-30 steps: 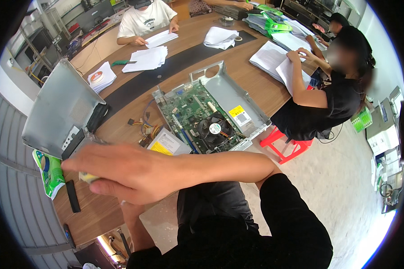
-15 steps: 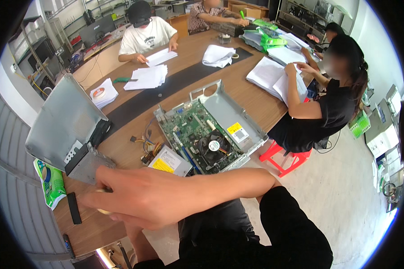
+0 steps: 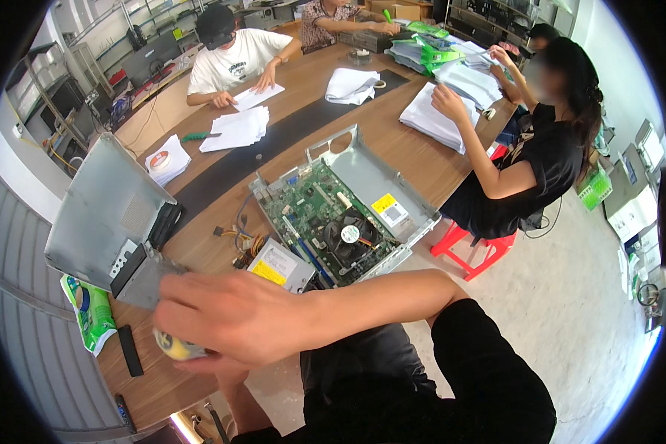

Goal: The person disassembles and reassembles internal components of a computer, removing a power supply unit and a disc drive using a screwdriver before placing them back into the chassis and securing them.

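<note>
Left of the open silver metal computer case (image 3: 368, 164) holding a green rectangular circuit board (image 3: 303, 203), the right hand (image 3: 233, 318) clasps a rounded yellow-and-grey object (image 3: 172, 346); the left hand (image 3: 231, 376) is mostly hidden, its grip impossible to tell.

Bright light glares on the floor (image 3: 529, 337) toward lower right, edges bending

The right hand (image 3: 233, 318) covers less of the metal box (image 3: 146, 281); a co-worker's 2 hands (image 3: 446, 102) have parted.

Workshop-like office — opened computer case (image 3: 381, 166), paper stacks (image 3: 237, 132), long wooden table (image 3: 381, 122), loaded shelves (image 3: 488, 28), desktop monitor (image 3: 154, 58)
</note>
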A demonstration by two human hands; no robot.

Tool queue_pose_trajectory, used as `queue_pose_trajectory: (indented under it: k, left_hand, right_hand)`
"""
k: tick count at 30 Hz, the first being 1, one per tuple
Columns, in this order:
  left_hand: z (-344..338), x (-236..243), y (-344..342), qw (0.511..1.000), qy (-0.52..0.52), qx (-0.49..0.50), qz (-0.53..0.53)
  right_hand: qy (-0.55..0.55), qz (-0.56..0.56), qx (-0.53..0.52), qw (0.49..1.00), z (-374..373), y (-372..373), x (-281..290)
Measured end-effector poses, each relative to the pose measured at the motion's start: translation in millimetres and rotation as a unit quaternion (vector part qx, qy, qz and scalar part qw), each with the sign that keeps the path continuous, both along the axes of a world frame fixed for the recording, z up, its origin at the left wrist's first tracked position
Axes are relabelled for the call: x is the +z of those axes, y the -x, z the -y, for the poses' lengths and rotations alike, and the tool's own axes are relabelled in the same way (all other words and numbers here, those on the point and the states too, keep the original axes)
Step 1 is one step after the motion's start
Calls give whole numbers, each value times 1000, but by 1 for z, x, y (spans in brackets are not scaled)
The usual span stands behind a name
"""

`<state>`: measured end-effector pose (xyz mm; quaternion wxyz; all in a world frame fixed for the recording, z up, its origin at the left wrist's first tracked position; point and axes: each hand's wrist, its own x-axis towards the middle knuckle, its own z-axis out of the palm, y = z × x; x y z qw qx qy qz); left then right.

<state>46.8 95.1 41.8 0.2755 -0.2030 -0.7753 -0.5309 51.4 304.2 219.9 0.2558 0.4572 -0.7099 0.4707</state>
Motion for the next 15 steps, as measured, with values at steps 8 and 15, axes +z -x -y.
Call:
queue_pose_trajectory:
  k: [8, 15]
  left_hand:
    - [-3, -1, -1, 1000, 6, -5, -5]
    - [-2, 1, -3, 1000, 24, -7, -10]
  right_hand:
    - [82, -24, 28, 996, 15, 10, -13]
    - [-148, 69, -72, 984, 16, -4, 8]
